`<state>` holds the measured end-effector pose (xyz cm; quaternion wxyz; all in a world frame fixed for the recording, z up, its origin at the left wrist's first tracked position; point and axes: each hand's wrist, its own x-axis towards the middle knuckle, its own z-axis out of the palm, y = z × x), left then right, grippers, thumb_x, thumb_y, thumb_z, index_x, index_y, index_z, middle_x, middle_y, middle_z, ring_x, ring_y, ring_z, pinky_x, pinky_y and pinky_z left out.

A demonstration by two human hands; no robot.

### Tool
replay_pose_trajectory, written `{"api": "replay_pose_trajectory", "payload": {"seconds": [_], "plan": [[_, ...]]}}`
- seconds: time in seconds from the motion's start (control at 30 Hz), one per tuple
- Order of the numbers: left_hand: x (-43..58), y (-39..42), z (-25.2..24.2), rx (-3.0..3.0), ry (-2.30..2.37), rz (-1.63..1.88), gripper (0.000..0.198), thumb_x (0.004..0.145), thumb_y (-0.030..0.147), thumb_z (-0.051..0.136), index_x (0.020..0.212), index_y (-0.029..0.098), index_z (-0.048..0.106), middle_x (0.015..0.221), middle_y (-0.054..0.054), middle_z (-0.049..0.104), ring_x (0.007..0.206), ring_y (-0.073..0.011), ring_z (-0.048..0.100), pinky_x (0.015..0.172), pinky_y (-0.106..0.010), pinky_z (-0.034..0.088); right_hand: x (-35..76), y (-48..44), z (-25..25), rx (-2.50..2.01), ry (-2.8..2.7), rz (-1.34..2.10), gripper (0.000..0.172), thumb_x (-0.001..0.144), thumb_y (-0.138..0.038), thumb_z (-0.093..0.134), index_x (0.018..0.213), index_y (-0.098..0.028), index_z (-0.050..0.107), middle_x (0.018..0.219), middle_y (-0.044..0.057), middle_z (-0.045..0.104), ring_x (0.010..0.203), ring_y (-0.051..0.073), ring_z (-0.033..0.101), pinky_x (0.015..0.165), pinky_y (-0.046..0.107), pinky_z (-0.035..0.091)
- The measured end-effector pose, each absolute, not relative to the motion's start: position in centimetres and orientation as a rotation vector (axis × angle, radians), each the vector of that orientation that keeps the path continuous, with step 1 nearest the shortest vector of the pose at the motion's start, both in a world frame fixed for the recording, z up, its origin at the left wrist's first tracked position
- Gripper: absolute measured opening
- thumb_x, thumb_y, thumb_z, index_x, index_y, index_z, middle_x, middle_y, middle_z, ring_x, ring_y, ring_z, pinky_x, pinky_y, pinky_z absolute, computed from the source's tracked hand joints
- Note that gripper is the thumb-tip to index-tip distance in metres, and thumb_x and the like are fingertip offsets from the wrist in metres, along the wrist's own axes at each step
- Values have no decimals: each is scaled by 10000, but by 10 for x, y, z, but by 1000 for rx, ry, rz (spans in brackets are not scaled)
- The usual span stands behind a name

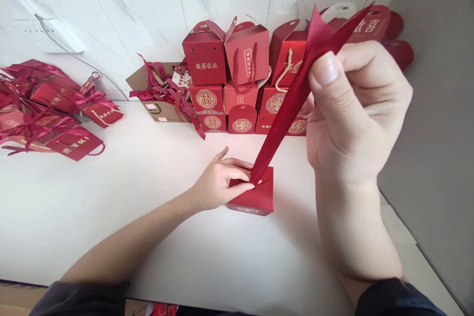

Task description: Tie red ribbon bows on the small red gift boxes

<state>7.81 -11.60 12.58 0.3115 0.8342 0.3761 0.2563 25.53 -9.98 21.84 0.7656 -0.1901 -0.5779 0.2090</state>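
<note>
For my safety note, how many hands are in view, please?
2: the left hand on a box, at the lower part of the ribbon; the right hand raised, gripping it near its top.

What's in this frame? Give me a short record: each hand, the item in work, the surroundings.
left hand: on top of the red box, at the lower end of the ribbon
right hand: raised, pinching the ribbon near its forked ends
ribbon state: red, slanting between the hands
surface: white table
back: stacked boxes, with a brown carton to their left
far left: bow-tied boxes
</note>
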Motion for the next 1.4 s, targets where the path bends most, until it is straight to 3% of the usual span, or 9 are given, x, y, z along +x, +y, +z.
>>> {"api": "replay_pose_trajectory", "payload": {"seconds": [0.13,0.27,0.57,0.77,0.97,1.2,1.4], "plan": [[84,-120,121,2131,1039,713,137,754,356,725,875,295,744,1058,15,739,1113,-201,627,1214,-525,75,254,-101,217,-451,-1273,430,177,844,-196,629,680,-258,607,627,-22,476,529,128,393,484,306,346],[87,-121,116,2085,1050,732,91,783,359,702,743,291,747,923,23,763,1075,-205,647,1206,-544,112,253,-99,213,-473,-1286,389,152,837,-271,678,696,-273,620,683,-22,536,571,140,471,512,313,411],[85,-117,104,1919,960,830,110,748,346,745,812,258,753,951,-16,754,975,-196,678,1204,-505,211,257,-95,211,-541,-1259,418,157,854,-262,658,702,-257,620,641,-21,452,534,131,432,505,312,356],[83,-117,107,1893,890,743,117,714,365,767,753,256,761,964,-23,752,991,-211,682,1220,-505,156,256,-93,209,-570,-1280,451,165,802,-378,717,685,-301,629,686,-9,544,554,153,467,490,333,399],[70,-108,129,1936,765,601,59,746,303,740,716,254,756,902,0,769,952,-204,705,1229,-486,77,254,-98,212,-497,-1233,363,166,839,-275,683,682,-273,628,613,-21,470,503,126,402,448,306,327],[58,-106,157,2014,698,527,73,778,255,706,773,288,771,897,22,771,914,-190,716,1233,-475,7,264,-118,221,-589,-1275,297,183,860,-390,644,707,-298,603,648,3,517,638,221,598,473,355,438],[52,-95,150,2085,604,398,118,775,261,712,853,318,779,942,9,768,943,-220,707,1229,-502,63,256,-129,221,-564,-1354,265,164,820,-320,690,671,-319,623,707,8,588,713,244,612,608,428,509]]}}
